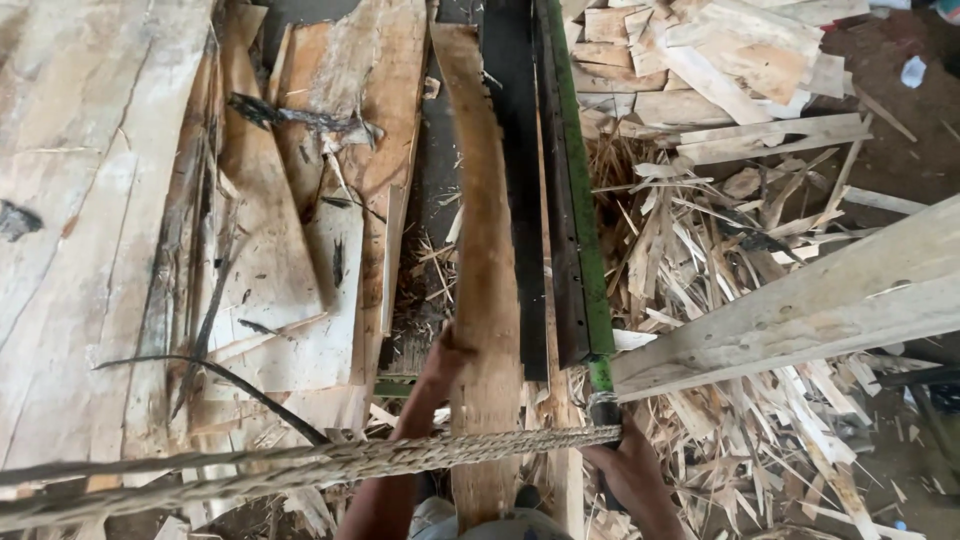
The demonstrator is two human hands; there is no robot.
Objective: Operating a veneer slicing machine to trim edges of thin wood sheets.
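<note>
We look down at a long green bar [580, 200] that runs away from us, and we tell where things are from it.

Just left of the green bar lies a flat black strip [515, 150]. Left of that strip is a long thin wood sheet [485, 230], pale brown and a little bent. Our left hand [445, 360] is on the near left edge of this wood sheet. The fingers are closed on the edge and hold it.

Our right hand [625, 465] is at the near end of the green bar. It wraps around the bar's handle [603, 385], with the fingers closed tight on it.

A thick woven rope [300, 465] comes from the far left and ends at the near tip of the green bar. It crosses over our left arm and over the wood sheet.

Far to the left of the green bar lie big flat wood sheets [100, 200], stacked loose. To the right of the bar is a heap of thin wood scraps [700, 250]. A pale plank [800, 300] slants across that heap from the right side toward the bar. More cut wood pieces [720, 60] lie past the heap, to the right of the far end of the bar.
</note>
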